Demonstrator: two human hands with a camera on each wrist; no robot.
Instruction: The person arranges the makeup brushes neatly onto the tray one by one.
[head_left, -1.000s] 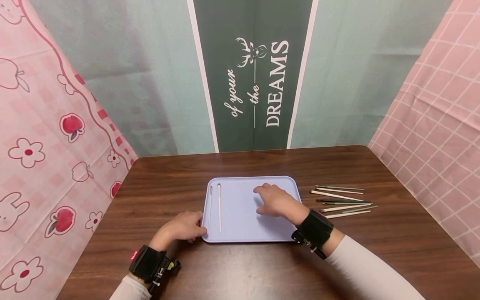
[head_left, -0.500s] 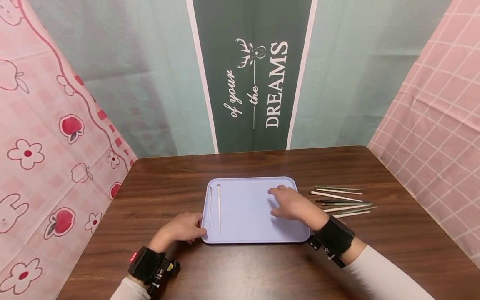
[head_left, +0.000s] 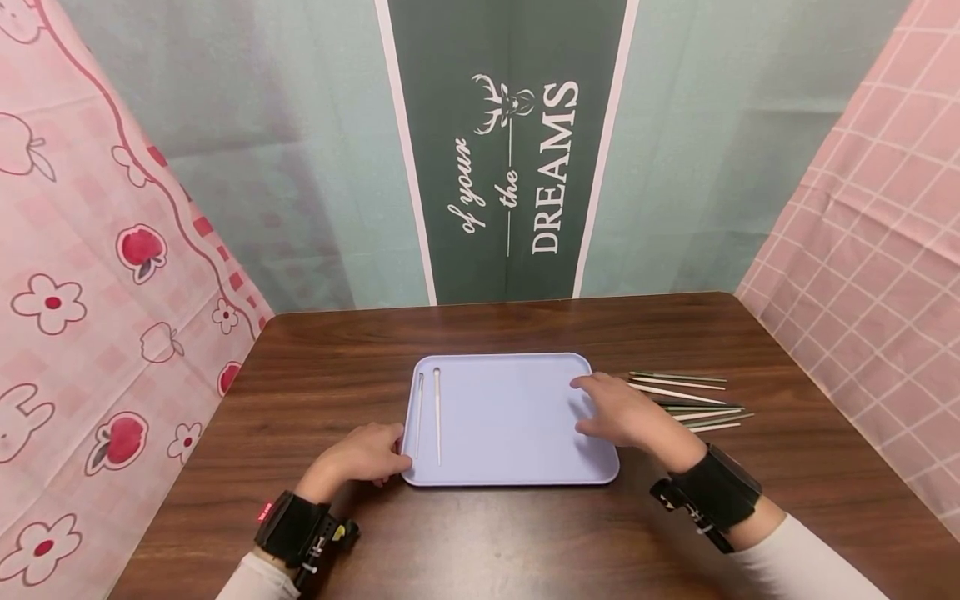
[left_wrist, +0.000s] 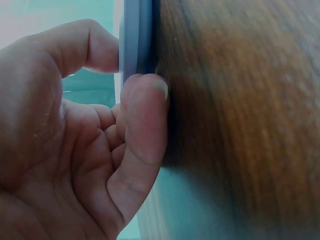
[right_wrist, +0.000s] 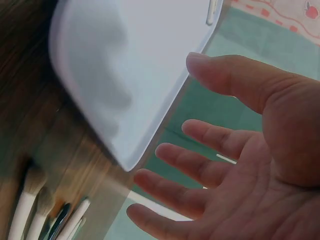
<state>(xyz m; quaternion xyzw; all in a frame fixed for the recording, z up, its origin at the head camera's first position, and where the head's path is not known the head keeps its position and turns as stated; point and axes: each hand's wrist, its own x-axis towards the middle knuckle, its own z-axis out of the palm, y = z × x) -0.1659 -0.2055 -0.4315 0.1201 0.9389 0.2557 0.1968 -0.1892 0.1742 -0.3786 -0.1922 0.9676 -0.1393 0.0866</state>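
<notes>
A pale lavender tray [head_left: 517,433] lies on the wooden table, with two slim brushes lengthwise along its left side: a thin one [head_left: 420,417] and a white-handled one [head_left: 438,417]. My left hand [head_left: 367,452] pinches the tray's near left edge; the left wrist view shows a thumb and a fingertip on either side of the rim [left_wrist: 131,45]. Over the tray's right edge hovers my right hand [head_left: 618,410], fingers spread and nothing in them. The right wrist view shows that same open palm [right_wrist: 240,175] facing the camera.
Right of the tray lies a loose pile of several makeup brushes [head_left: 697,414], with white, green and dark handles; my right hand partly covers their left ends. Fluffy brush heads [right_wrist: 35,181] show in the right wrist view. Curtains stand behind the table [head_left: 510,533] and at both sides.
My right hand has moved right, from over the tray's middle to its right edge near the brush pile. The left hand, tray and two brushes on it have stayed put.
</notes>
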